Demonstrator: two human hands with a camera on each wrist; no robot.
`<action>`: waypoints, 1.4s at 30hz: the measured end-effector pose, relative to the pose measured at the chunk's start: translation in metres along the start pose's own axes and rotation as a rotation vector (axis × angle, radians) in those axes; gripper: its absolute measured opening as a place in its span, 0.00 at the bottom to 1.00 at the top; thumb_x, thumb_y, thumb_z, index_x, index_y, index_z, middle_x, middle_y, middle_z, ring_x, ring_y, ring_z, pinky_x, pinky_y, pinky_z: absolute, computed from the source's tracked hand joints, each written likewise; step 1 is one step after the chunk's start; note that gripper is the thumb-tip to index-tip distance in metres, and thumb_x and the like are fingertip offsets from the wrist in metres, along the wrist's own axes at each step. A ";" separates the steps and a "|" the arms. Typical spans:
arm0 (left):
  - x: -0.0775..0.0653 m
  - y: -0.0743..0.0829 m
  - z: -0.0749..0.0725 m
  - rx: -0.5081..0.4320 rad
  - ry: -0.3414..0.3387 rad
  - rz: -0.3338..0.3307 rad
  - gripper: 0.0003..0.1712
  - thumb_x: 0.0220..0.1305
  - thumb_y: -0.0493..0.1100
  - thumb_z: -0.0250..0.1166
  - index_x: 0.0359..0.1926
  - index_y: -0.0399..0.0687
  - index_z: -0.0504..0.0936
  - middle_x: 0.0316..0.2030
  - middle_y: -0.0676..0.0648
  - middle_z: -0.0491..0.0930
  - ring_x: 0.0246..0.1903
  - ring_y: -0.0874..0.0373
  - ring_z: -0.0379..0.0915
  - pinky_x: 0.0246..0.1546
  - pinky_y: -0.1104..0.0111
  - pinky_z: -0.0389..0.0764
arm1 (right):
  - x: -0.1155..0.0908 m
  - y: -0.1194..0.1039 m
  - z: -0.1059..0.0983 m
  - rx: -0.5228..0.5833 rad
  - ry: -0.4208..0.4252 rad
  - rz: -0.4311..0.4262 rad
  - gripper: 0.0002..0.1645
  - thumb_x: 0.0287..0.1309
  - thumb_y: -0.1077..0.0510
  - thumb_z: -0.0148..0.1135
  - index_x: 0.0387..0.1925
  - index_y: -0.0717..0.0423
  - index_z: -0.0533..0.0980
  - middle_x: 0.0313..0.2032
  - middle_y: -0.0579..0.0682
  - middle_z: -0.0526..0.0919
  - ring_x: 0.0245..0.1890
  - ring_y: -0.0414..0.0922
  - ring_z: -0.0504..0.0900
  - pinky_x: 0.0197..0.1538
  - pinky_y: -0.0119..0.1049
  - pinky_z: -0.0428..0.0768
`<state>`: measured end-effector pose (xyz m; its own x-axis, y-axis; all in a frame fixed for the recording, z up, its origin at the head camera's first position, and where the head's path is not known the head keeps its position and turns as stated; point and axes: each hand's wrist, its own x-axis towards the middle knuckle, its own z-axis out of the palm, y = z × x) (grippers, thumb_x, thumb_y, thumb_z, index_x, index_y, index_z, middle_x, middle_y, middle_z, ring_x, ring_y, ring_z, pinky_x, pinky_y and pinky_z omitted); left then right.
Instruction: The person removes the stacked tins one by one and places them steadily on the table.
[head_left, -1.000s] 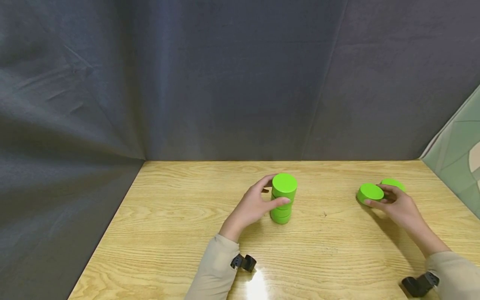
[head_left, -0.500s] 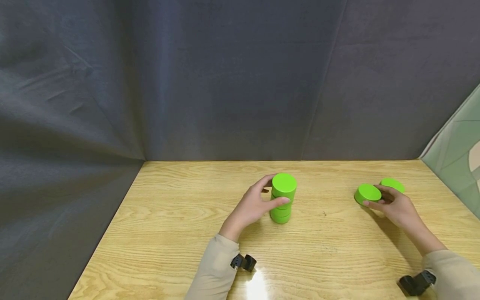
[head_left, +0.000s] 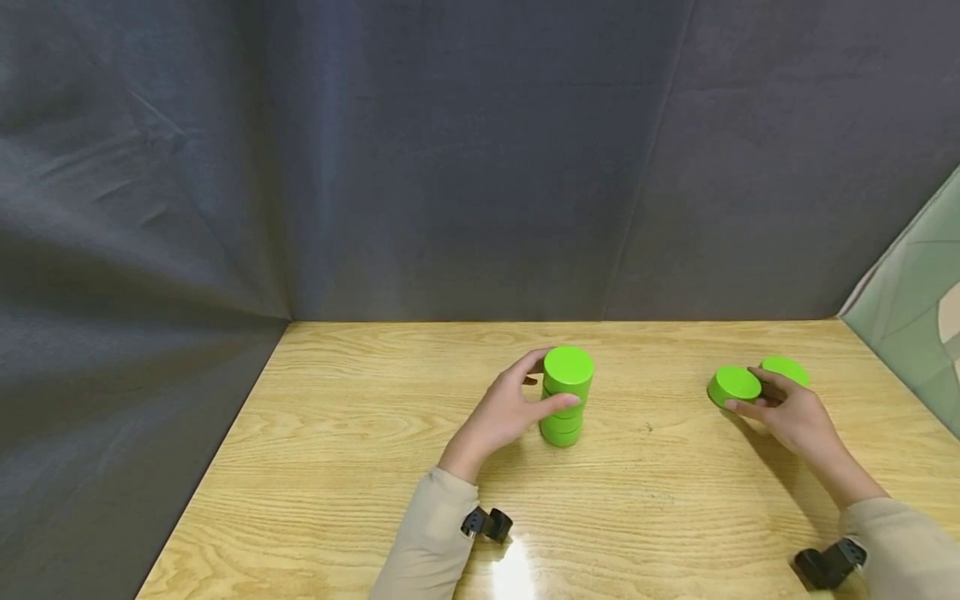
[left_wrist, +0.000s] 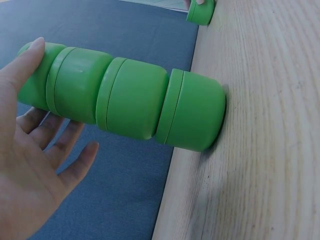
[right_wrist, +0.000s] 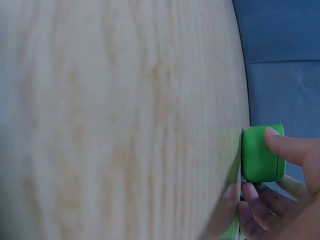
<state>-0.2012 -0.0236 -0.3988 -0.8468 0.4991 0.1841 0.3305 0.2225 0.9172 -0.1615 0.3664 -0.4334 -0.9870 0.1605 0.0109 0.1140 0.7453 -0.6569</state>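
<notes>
On the table (head_left: 637,508), a stack (head_left: 567,377) is held, best lightly, by the left hand (head_left: 508,410); one tub (head_left: 734,384) by the right hand (head_left: 799,417).

Left grip (left_wrist: 30,172) around top of 4 stacked green containers (left_wrist: 134,100), wooden tabletop (left_wrist: 270,125) beneath

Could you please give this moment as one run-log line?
left grip: holds four-container green stack near top | stack: stands on table | right grip: holds green container | second green container: beyond right grip
</notes>
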 end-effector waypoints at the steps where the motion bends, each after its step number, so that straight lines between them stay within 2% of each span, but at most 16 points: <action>1: 0.000 0.000 0.000 0.000 0.000 0.002 0.38 0.61 0.56 0.71 0.70 0.62 0.68 0.58 0.61 0.74 0.58 0.64 0.69 0.61 0.58 0.70 | 0.000 0.000 0.000 0.004 0.000 -0.003 0.48 0.63 0.49 0.67 0.68 0.80 0.57 0.56 0.80 0.68 0.41 0.44 0.77 0.30 0.21 0.74; 4: 0.000 0.000 0.000 0.001 0.000 0.004 0.38 0.61 0.56 0.71 0.70 0.62 0.68 0.57 0.61 0.74 0.58 0.63 0.69 0.61 0.58 0.70 | 0.000 0.001 0.000 0.015 -0.005 -0.009 0.49 0.63 0.49 0.67 0.68 0.80 0.55 0.56 0.81 0.68 0.39 0.38 0.77 0.30 0.22 0.75; 6: 0.000 0.000 0.000 0.003 -0.001 0.003 0.38 0.61 0.56 0.71 0.70 0.62 0.68 0.58 0.61 0.74 0.58 0.63 0.69 0.61 0.58 0.70 | -0.001 0.001 -0.001 0.021 -0.009 -0.016 0.50 0.63 0.49 0.67 0.68 0.79 0.55 0.56 0.80 0.69 0.36 0.25 0.70 0.30 0.22 0.75; 8: 0.000 0.000 0.000 0.003 -0.002 0.001 0.38 0.61 0.56 0.71 0.70 0.62 0.67 0.58 0.61 0.74 0.58 0.63 0.69 0.61 0.58 0.69 | -0.004 0.000 -0.002 0.026 -0.011 -0.023 0.50 0.63 0.49 0.67 0.69 0.79 0.55 0.55 0.80 0.69 0.34 0.19 0.65 0.31 0.21 0.75; 11: 0.000 0.000 0.000 0.007 -0.003 -0.004 0.38 0.61 0.57 0.71 0.70 0.63 0.67 0.58 0.62 0.74 0.58 0.64 0.69 0.61 0.59 0.69 | -0.007 -0.002 -0.003 0.037 0.005 -0.044 0.48 0.63 0.49 0.67 0.68 0.79 0.56 0.56 0.79 0.69 0.33 0.15 0.63 0.31 0.20 0.73; 15: 0.000 0.000 0.000 0.017 0.000 -0.010 0.39 0.61 0.57 0.71 0.71 0.64 0.67 0.59 0.62 0.73 0.58 0.65 0.68 0.61 0.61 0.70 | -0.011 -0.006 -0.005 0.049 0.066 -0.096 0.43 0.63 0.53 0.68 0.65 0.79 0.62 0.56 0.76 0.72 0.34 0.15 0.65 0.32 0.17 0.71; 18: 0.000 0.000 -0.001 0.020 0.001 -0.010 0.39 0.61 0.58 0.71 0.71 0.64 0.67 0.59 0.62 0.73 0.58 0.65 0.68 0.60 0.62 0.70 | -0.012 -0.008 -0.008 0.074 0.105 -0.116 0.40 0.62 0.55 0.69 0.64 0.79 0.64 0.49 0.53 0.81 0.35 0.15 0.67 0.33 0.15 0.71; 21: 0.000 -0.001 -0.001 0.021 0.000 -0.010 0.39 0.61 0.57 0.71 0.71 0.64 0.67 0.59 0.62 0.73 0.58 0.65 0.68 0.60 0.62 0.70 | -0.014 -0.009 -0.010 0.116 0.113 -0.114 0.40 0.62 0.55 0.69 0.64 0.78 0.64 0.43 0.26 0.74 0.36 0.15 0.69 0.33 0.15 0.72; 22: 0.000 0.000 -0.001 0.020 -0.001 -0.010 0.39 0.61 0.57 0.71 0.71 0.64 0.67 0.59 0.62 0.73 0.58 0.65 0.68 0.60 0.62 0.70 | -0.015 -0.009 -0.011 0.126 0.116 -0.113 0.41 0.62 0.55 0.69 0.64 0.77 0.64 0.42 0.20 0.70 0.36 0.15 0.70 0.33 0.15 0.72; 24: -0.001 0.000 -0.001 0.023 -0.002 -0.012 0.39 0.61 0.58 0.70 0.71 0.64 0.67 0.60 0.63 0.73 0.58 0.65 0.68 0.60 0.62 0.70 | -0.017 -0.010 -0.013 0.139 0.118 -0.115 0.40 0.62 0.54 0.69 0.65 0.77 0.64 0.40 0.16 0.68 0.36 0.15 0.70 0.33 0.15 0.72; 28: -0.001 0.001 -0.001 0.022 -0.006 -0.012 0.39 0.61 0.58 0.70 0.71 0.65 0.66 0.61 0.63 0.72 0.59 0.63 0.68 0.61 0.61 0.69 | -0.021 -0.012 -0.014 0.143 0.129 -0.115 0.41 0.62 0.53 0.69 0.66 0.74 0.65 0.41 0.14 0.68 0.38 0.14 0.70 0.34 0.14 0.71; 33: -0.001 0.001 -0.001 0.013 -0.012 -0.030 0.38 0.62 0.60 0.69 0.71 0.71 0.65 0.62 0.65 0.70 0.60 0.58 0.67 0.61 0.56 0.69 | -0.026 -0.019 -0.013 0.165 0.142 -0.120 0.38 0.62 0.52 0.69 0.67 0.67 0.67 0.42 0.14 0.69 0.39 0.15 0.71 0.35 0.15 0.72; 35: -0.002 0.001 -0.001 0.014 -0.014 -0.039 0.39 0.62 0.60 0.69 0.72 0.70 0.64 0.62 0.65 0.70 0.60 0.56 0.66 0.61 0.54 0.69 | -0.028 -0.022 -0.012 0.171 0.150 -0.125 0.37 0.62 0.52 0.69 0.67 0.64 0.68 0.43 0.13 0.70 0.40 0.16 0.71 0.35 0.15 0.72; 39: -0.003 0.002 -0.001 0.025 -0.018 -0.052 0.41 0.62 0.61 0.68 0.73 0.67 0.63 0.63 0.64 0.69 0.60 0.58 0.66 0.61 0.53 0.69 | -0.032 -0.029 -0.009 0.206 0.188 -0.146 0.35 0.63 0.55 0.68 0.68 0.61 0.69 0.44 0.14 0.71 0.41 0.17 0.72 0.37 0.14 0.72; 42: -0.003 0.002 -0.001 0.032 -0.020 -0.058 0.40 0.62 0.61 0.68 0.73 0.70 0.63 0.63 0.64 0.69 0.60 0.59 0.66 0.61 0.53 0.69 | -0.033 -0.034 -0.006 0.245 0.215 -0.164 0.34 0.62 0.58 0.69 0.67 0.58 0.70 0.44 0.15 0.73 0.41 0.17 0.74 0.39 0.13 0.71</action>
<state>-0.1988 -0.0257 -0.3967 -0.8562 0.5016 0.1236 0.2946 0.2775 0.9144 -0.1319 0.3399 -0.4067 -0.9404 0.2034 0.2725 -0.1005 0.5993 -0.7942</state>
